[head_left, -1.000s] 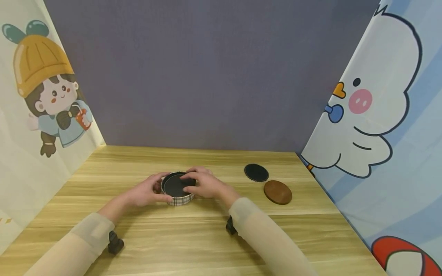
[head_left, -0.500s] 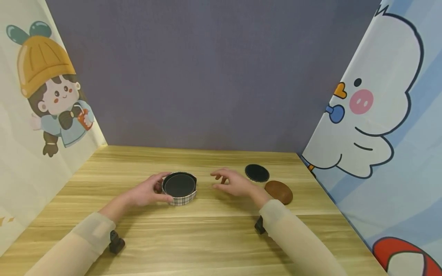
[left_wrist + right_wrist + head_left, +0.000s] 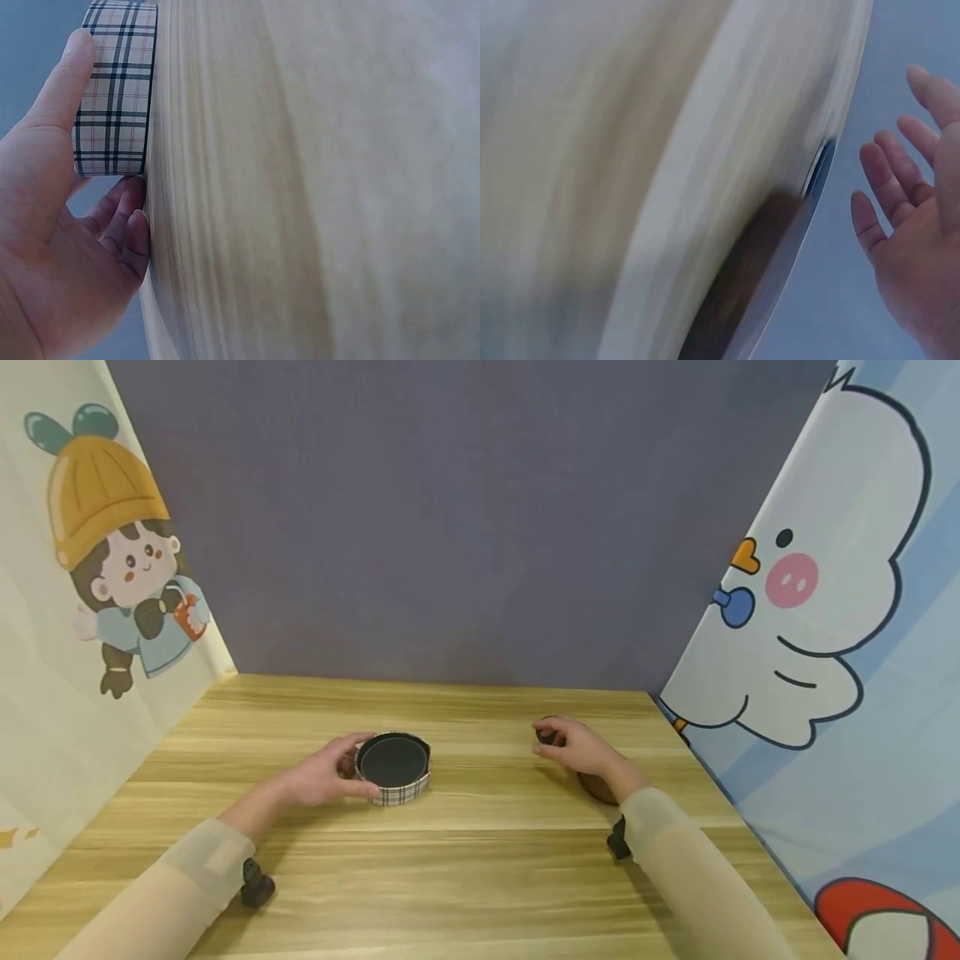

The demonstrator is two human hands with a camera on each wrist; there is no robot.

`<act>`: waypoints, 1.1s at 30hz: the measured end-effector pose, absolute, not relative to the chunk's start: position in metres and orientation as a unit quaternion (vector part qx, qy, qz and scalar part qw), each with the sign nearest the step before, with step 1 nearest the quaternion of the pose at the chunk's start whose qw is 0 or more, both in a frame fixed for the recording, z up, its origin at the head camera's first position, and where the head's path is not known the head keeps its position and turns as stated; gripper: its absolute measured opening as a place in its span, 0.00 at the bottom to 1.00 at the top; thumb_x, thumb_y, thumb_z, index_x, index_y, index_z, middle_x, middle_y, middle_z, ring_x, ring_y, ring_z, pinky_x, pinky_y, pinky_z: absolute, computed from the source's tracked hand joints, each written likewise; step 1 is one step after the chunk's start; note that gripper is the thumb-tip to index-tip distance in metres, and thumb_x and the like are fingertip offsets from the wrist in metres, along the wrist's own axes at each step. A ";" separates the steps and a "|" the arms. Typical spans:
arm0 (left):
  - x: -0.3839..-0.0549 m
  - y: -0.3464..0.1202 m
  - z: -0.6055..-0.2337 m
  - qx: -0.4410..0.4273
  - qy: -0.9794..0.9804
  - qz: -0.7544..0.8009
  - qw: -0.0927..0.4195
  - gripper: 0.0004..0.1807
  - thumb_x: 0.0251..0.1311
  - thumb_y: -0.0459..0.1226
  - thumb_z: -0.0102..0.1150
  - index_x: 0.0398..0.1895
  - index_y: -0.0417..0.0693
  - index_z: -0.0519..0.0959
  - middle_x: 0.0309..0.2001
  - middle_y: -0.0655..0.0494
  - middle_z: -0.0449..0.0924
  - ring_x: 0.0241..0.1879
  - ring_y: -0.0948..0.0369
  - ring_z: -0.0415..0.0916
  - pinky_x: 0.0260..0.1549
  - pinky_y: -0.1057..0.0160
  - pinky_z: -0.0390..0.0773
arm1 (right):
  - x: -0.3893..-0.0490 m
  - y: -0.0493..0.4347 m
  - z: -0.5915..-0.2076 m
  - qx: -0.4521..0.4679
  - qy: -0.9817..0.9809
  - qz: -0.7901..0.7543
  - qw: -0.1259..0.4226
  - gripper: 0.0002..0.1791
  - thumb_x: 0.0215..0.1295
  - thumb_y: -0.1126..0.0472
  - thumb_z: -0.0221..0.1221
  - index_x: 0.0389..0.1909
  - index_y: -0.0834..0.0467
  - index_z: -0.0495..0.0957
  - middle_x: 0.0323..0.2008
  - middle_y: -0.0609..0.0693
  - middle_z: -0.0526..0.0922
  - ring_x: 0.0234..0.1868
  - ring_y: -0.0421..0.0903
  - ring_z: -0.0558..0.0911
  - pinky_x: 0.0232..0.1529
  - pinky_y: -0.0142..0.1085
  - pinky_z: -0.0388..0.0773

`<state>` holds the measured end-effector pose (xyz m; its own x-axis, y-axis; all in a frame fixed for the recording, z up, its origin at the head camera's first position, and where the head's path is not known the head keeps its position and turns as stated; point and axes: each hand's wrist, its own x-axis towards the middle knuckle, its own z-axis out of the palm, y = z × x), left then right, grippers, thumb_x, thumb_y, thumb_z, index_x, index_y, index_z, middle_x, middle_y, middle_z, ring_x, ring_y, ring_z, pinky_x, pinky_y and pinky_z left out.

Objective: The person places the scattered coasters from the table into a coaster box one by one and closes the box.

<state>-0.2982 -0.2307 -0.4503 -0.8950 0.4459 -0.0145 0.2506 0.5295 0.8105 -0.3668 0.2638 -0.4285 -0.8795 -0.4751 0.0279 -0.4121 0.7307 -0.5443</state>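
A round plaid coaster holder [image 3: 403,794] with a black inside and a notch on its right side stands on the table. My left hand [image 3: 318,775] grips its left side, thumb along the near wall and fingers behind; in the left wrist view the thumb lies on the plaid wall [image 3: 116,97]. To the right, my right hand [image 3: 583,752] hovers over two round coasters, its fingers apart and loosely bent in the right wrist view. Most of the black coaster [image 3: 548,737] is hidden by the fingers. Partly covered by the wrist is the brown coaster [image 3: 597,788].
The wood-grain table [image 3: 480,877] runs back to a grey-purple panel [image 3: 465,527]. Cartoon-printed cloths hang at the left [image 3: 45,735] and right [image 3: 817,793] sides. A black wrist camera [image 3: 257,885] is strapped under the left sleeve.
My right hand has left the coaster holder and moved right, over the black and brown coasters. The left hand still holds the coaster holder in about the same place.
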 end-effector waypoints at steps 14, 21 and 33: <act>-0.297 -0.229 -0.449 0.203 0.874 0.429 0.103 0.60 0.61 0.47 0.83 0.88 0.42 0.54 0.60 0.37 0.77 0.49 0.52 0.79 0.42 0.57 0.83 | -0.387 0.307 -0.428 -0.192 0.942 -0.263 0.077 0.37 0.77 0.44 0.68 0.80 0.53 0.73 0.77 0.72 0.67 0.74 0.71 0.70 0.68 0.66 0.74; -0.295 -0.228 -0.447 0.193 0.876 0.430 0.103 0.61 0.60 0.48 0.84 0.88 0.43 0.55 0.62 0.35 0.75 0.50 0.52 0.79 0.42 0.56 0.85 | -0.394 0.308 -0.426 -0.171 0.951 -0.236 0.102 0.34 0.77 0.41 0.67 0.79 0.48 0.75 0.85 0.72 0.52 0.85 0.77 0.48 0.77 0.79 0.53; -0.295 -0.228 -0.448 0.203 0.878 0.422 0.097 0.60 0.61 0.47 0.83 0.88 0.40 0.54 0.62 0.34 0.77 0.50 0.52 0.81 0.41 0.58 0.84 | -0.400 0.304 -0.430 -0.172 0.956 -0.205 0.122 0.36 0.76 0.41 0.68 0.79 0.47 0.75 0.84 0.69 0.59 0.84 0.77 0.52 0.77 0.77 0.55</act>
<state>-0.2955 -0.2283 -0.4477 -0.8990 0.4379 0.0013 0.2749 0.5620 0.7801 -0.4001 0.3040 -0.4297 -0.9115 -0.3779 -0.1625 -0.2781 0.8572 -0.4335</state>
